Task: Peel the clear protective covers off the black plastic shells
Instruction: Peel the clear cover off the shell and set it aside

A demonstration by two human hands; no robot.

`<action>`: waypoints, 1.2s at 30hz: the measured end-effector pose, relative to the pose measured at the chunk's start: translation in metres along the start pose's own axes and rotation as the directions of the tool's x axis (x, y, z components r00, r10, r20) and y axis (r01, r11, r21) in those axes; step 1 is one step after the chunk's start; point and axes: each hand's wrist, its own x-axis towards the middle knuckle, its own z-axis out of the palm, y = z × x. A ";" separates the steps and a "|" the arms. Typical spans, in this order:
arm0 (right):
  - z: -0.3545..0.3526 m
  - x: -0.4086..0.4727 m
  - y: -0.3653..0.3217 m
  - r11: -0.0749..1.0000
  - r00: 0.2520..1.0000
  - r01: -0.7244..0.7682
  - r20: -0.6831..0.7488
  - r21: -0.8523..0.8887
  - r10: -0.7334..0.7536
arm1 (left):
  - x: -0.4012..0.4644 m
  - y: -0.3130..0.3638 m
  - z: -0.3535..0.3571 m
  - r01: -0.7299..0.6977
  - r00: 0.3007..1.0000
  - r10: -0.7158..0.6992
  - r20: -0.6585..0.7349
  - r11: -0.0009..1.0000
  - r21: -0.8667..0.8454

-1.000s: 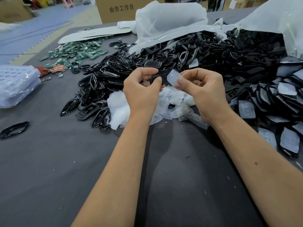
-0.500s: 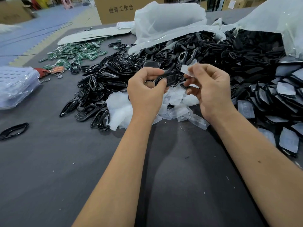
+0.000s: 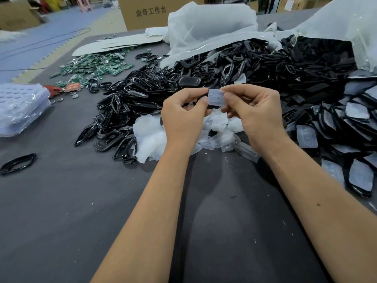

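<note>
Change: since half a second ago the right hand (image 3: 256, 113) has come back toward the left hand (image 3: 182, 117); the clear cover (image 3: 216, 97), which it held lifted away to the right, is now between the two hands.
Left hand: fingers curled, thumb and forefinger pinch the black shell (image 3: 212, 106), of which only a small dark part shows under the cover.
Right hand: thumb and forefinger pinch the right edge of the clear cover; the other fingers are curled below it.
Clear cover: held upright between the fingertips of both hands, its face with small round dimples toward the camera; I cannot tell if it touches the shell or is fully free.
Peeled covers (image 3: 222, 135): a loose pile of them lies on the worktop (image 3: 81, 211) just below and behind both hands.
White film sheet (image 3: 148, 137): crumpled, just left of the left hand's wrist.
Black frames (image 3: 130, 103): a big heap to the left of the left hand and beyond it.
Covered shells (image 3: 355, 127): a heap to the right of the right hand, many with a clear cover on them.
Single frame (image 3: 17, 163): alone on the worktop, well apart to the left of the left hand.
Green circuit boards (image 3: 95, 66): scattered far beyond the left hand.
Plastic bags (image 3: 212, 23): white, open, beyond both hands, with black parts spilling from them.
</note>
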 end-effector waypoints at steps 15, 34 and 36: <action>-0.002 0.004 0.006 0.945 0.990 0.040 -0.113 -0.324 -0.081 | -0.003 0.008 0.004 0.138 0.990 -0.131 0.056 0.982 -0.131; -0.002 0.004 0.004 0.937 0.983 0.019 -0.163 -0.349 -0.080 | -0.002 -0.002 0.002 0.005 0.994 0.001 0.107 0.998 -0.060; -0.002 0.003 0.004 0.934 0.982 0.020 -0.171 -0.356 -0.086 | -0.002 -0.002 0.002 0.008 0.994 -0.002 0.108 0.998 -0.055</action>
